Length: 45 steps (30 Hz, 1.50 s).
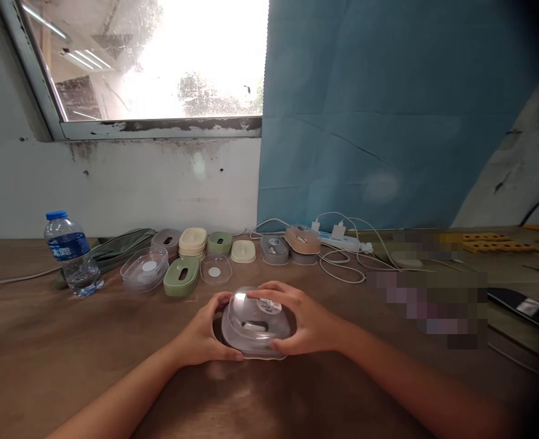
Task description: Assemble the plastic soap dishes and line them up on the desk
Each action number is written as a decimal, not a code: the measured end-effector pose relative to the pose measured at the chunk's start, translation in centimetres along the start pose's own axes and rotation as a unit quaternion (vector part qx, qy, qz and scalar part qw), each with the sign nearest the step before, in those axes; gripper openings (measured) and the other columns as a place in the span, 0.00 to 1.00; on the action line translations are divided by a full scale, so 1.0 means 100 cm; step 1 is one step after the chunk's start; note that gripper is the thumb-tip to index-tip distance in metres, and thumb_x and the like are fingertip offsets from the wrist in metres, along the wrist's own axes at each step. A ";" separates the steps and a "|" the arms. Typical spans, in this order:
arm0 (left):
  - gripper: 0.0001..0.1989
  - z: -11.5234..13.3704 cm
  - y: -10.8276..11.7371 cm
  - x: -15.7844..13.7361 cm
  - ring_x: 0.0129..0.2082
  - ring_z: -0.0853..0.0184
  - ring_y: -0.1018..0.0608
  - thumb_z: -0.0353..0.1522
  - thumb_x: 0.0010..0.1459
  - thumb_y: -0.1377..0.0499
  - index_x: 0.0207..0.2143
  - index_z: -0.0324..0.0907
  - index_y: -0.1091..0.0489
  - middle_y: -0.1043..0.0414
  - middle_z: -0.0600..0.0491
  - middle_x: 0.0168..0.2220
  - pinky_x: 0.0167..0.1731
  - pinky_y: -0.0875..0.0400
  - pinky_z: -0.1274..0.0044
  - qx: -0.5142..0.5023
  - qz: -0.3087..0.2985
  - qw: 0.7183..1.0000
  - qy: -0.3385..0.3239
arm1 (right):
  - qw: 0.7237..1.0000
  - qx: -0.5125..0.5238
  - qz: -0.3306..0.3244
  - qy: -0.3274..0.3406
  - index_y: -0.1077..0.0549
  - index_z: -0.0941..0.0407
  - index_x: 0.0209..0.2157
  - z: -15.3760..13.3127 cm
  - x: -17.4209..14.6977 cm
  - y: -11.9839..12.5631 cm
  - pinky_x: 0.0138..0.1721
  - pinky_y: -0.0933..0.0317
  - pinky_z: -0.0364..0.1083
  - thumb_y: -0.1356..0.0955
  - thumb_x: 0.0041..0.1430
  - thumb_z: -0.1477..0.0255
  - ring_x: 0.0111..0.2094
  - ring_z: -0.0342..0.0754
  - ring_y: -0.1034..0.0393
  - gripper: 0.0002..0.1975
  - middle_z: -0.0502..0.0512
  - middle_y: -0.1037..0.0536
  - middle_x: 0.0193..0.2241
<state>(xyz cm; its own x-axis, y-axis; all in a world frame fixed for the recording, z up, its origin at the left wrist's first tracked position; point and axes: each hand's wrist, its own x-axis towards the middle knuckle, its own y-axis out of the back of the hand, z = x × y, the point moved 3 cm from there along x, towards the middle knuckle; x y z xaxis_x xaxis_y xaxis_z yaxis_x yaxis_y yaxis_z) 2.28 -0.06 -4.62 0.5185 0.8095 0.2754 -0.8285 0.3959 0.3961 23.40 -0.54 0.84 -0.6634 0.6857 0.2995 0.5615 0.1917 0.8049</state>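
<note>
Both hands enclose 1 clear lidded container (255, 324) resting on the tabletop (68, 366), near the front edge and centred. The left hand (203, 335) wraps the left side; the right hand (299, 320) covers the top and right side, each grip pressed against the plastic. Risk: uneven pressure may seat the clear lid crookedly or make the smooth shell slide on the wood. Beyond lie a green container (182, 276), stacked clear lids (144, 269), and a water bottle (72, 253). Farther back, charger cables (342, 259) could snag.
</note>
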 end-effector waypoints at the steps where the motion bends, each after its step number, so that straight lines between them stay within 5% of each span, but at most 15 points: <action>1: 0.45 -0.001 0.000 0.000 0.55 0.55 0.37 0.34 0.34 0.29 0.54 0.43 0.48 0.41 0.44 0.54 0.54 0.41 0.65 0.003 0.001 1.000 0.007 | 1.000 -0.007 -0.011 -0.005 0.38 0.49 0.55 -0.001 0.002 -0.004 0.49 0.42 0.50 0.27 0.37 0.68 0.49 0.54 0.38 0.39 0.57 0.38 0.51; 8: 0.51 -0.011 0.002 0.001 0.54 0.53 0.36 0.38 0.32 0.29 0.56 0.42 0.52 0.42 0.42 0.55 0.53 0.41 0.63 0.048 -0.007 0.998 0.048 | 0.996 -0.057 -0.061 -0.011 0.40 0.48 0.57 0.000 0.005 -0.021 0.52 0.45 0.53 0.28 0.38 0.67 0.52 0.57 0.42 0.40 0.60 0.40 0.52; 13: 0.61 -0.006 0.006 0.000 0.58 0.55 0.41 0.35 0.34 0.29 0.61 0.44 0.67 0.47 0.41 0.58 0.57 0.51 0.62 0.005 -0.073 0.996 0.053 | 0.994 -0.055 -0.088 -0.019 0.43 0.49 0.58 0.003 0.002 -0.021 0.52 0.46 0.53 0.29 0.41 0.64 0.54 0.57 0.44 0.41 0.61 0.41 0.53; 23: 0.56 -0.009 0.003 0.000 0.56 0.58 0.39 0.34 0.39 0.31 0.61 0.45 0.68 0.43 0.42 0.55 0.57 0.51 0.63 0.002 -0.071 0.996 0.060 | 0.989 -0.084 -0.123 -0.021 0.46 0.48 0.59 0.002 0.003 -0.020 0.47 0.42 0.53 0.27 0.37 0.60 0.49 0.58 0.39 0.46 0.62 0.40 0.49; 28: 0.50 0.001 0.015 0.003 0.62 0.57 0.49 0.38 0.47 0.35 0.61 0.47 0.67 0.57 0.43 0.62 0.59 0.54 0.62 0.073 -0.093 0.992 0.043 | 0.989 -0.108 -0.091 -0.038 0.46 0.49 0.59 0.018 -0.006 -0.006 0.45 0.40 0.52 0.28 0.40 0.60 0.49 0.58 0.38 0.44 0.63 0.40 0.50; 31: 0.33 0.010 0.036 0.024 0.60 0.57 0.46 0.38 0.53 0.41 0.58 0.47 0.53 0.50 0.46 0.60 0.58 0.51 0.62 0.195 -0.012 0.981 0.014 | 0.978 -0.164 0.028 -0.124 0.49 0.50 0.60 0.037 0.009 0.020 0.44 0.39 0.48 0.30 0.45 0.61 0.46 0.53 0.36 0.42 0.61 0.38 0.50; 35: 0.13 0.009 0.045 0.084 0.53 0.61 0.35 0.29 0.58 0.48 0.46 0.41 0.36 0.37 0.47 0.50 0.53 0.40 0.68 0.352 0.042 0.935 -0.019 | 0.918 -0.290 0.119 -0.244 0.52 0.52 0.61 0.069 0.065 0.057 0.48 0.42 0.50 0.33 0.50 0.57 0.50 0.57 0.38 0.40 0.63 0.36 0.50; 37: 0.13 -0.003 0.037 0.120 0.51 0.62 0.33 0.24 0.57 0.49 0.45 0.38 0.35 0.35 0.45 0.48 0.52 0.39 0.70 0.403 0.016 0.915 -0.012 | 0.894 -0.317 0.127 -0.290 0.49 0.55 0.60 0.087 0.098 0.066 0.47 0.43 0.55 0.33 0.51 0.56 0.51 0.62 0.40 0.39 0.67 0.36 0.50; 40: 0.14 -0.028 0.021 0.165 0.51 0.60 0.32 0.25 0.57 0.46 0.47 0.36 0.35 0.35 0.44 0.50 0.50 0.38 0.66 0.434 -0.017 0.901 0.010 | 0.857 -0.353 0.119 -0.355 0.40 0.57 0.54 0.114 0.135 0.068 0.46 0.40 0.56 0.35 0.58 0.61 0.48 0.55 0.37 0.25 0.62 0.35 0.50; 45: 0.13 -0.050 0.008 0.192 0.44 0.62 0.28 0.34 0.60 0.45 0.45 0.38 0.34 0.33 0.47 0.46 0.43 0.32 0.65 0.463 -0.052 0.883 0.052 | 0.818 -0.405 0.098 -0.398 0.35 0.59 0.48 0.137 0.153 0.058 0.44 0.37 0.54 0.36 0.60 0.67 0.45 0.50 0.34 0.16 0.58 0.32 0.47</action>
<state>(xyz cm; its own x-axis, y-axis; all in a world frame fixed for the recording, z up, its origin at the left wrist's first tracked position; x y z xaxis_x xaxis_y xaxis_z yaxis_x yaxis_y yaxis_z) 10.51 18.00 -3.36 0.5201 0.8438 0.1321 -0.2234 -0.0149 0.9746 23.29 20.72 3.08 0.1122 0.9493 0.2937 -0.1062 -0.2824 0.9534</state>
